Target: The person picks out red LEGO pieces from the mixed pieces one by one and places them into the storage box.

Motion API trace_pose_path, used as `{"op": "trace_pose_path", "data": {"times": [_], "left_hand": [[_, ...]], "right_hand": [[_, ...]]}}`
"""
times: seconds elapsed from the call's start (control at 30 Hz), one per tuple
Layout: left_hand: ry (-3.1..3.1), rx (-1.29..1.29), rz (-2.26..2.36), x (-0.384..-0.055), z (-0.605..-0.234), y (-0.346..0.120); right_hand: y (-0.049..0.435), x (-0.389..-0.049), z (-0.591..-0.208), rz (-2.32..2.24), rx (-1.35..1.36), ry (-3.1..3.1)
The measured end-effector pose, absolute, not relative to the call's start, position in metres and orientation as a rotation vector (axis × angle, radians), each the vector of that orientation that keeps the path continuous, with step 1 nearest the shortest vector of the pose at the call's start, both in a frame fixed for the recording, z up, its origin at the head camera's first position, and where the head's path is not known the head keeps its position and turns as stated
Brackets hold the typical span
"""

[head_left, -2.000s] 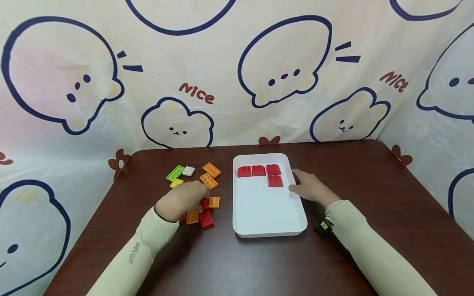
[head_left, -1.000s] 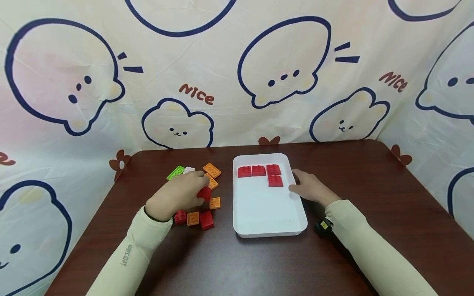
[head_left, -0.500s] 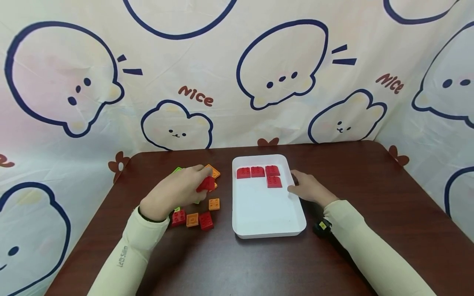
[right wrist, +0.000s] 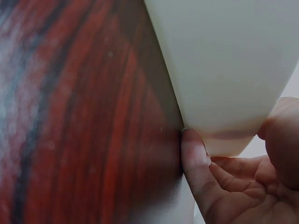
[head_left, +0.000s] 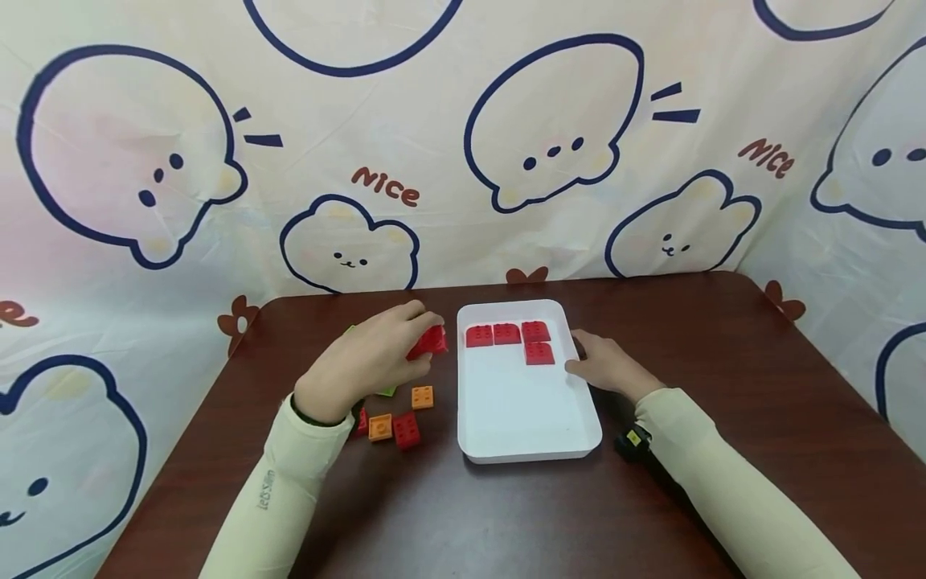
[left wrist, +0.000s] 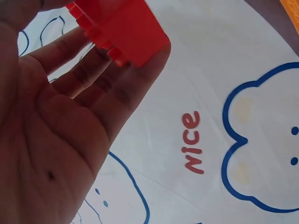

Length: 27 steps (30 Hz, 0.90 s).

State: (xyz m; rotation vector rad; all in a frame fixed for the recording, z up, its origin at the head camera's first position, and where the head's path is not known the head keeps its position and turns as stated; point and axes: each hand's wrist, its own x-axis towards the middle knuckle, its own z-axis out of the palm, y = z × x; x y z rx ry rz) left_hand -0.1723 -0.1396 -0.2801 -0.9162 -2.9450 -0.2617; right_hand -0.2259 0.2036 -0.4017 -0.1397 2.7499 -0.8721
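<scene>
- The left hand [head_left: 369,354] holds a red brick [head_left: 430,341]. Its fingers are bent round it, with the thumb on one side, so the gap is just as wide as the brick.
- That brick is up over the worktop [head_left: 506,523], just beside the left edge of the white tray [head_left: 506,434]. It is not in the tray yet.
- The right hand [head_left: 611,366] has its fingers and thumb pinched on the tray's right side. It looks like this keeps the tray from sliding.
- Four red bricks sit in the tray: a left brick [head_left: 479,335], a middle brick [head_left: 506,334] and a corner brick [head_left: 535,330] in a row at the far end, and a lower brick [head_left: 538,353] under the corner one.
- I think the step now is carrying one more red brick to the tray.
- The next move seems to need a small lift over the edge, then a soft set-down by the others. The lower brick must not get bumped.
- The brick looks tipped, so it may need turning flat first.
</scene>
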Motion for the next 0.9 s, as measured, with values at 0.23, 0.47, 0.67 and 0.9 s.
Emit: {"op": "trace_pose_path", "data": {"times": [0.23, 0.47, 0.67, 0.9], "left_hand": [[-2.919, -0.939, -0.28, -0.178, -0.272, -0.122], [-2.873, -1.001, -0.322, -0.185, -0.265, -0.104], [-2.823, -1.076, -0.311, -0.193, -0.265, -0.091], [-2.85, -1.1, -0.335, -0.203, -0.269, -0.079]], "right_hand": [[0.204, -0.226, -0.403, -0.866, -0.127, 2.738], [0.204, -0.226, -0.403, -0.88, -0.114, 2.733], [0.205, -0.226, -0.403, -0.881, -0.112, 2.734], [0.205, -0.227, -0.403, -0.867, -0.134, 2.754]]}}
